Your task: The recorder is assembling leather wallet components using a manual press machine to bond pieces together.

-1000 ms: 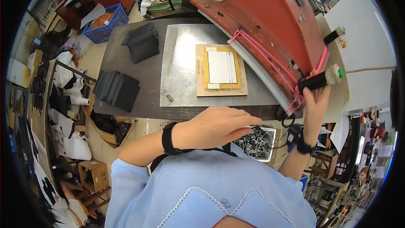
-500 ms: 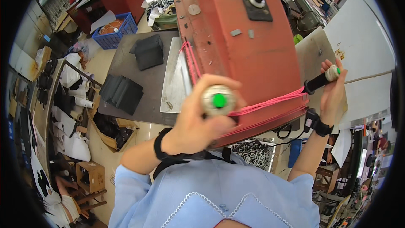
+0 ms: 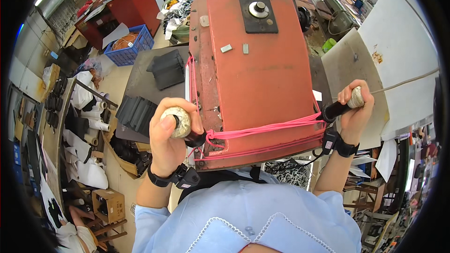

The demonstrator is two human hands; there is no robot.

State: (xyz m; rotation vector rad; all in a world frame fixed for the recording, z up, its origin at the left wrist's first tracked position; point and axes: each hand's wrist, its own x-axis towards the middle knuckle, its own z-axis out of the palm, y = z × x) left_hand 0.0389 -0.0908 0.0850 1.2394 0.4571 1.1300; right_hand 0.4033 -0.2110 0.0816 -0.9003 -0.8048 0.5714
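Observation:
In front of me is the broad red head of a press-like machine, with pink cord strung across its near end. My left hand is closed around the left handle, which has a black shaft and a whitish wrapped knob. The thumb lies on the knob. At the other side, my right hand grips the matching right handle, its fingers curled over the wrapped end. No green button shows on either knob. Both wrists wear black straps with small devices.
Stacks of black sheets and folded black pieces lie on the dark table at left. Two small grey blocks rest on the red head. A pale panel stands at right. A blue crate sits behind.
The red head has swung leftward. My left hand has moved left and down with its handle, and my right hand slightly left and down. The green buttons no longer show.

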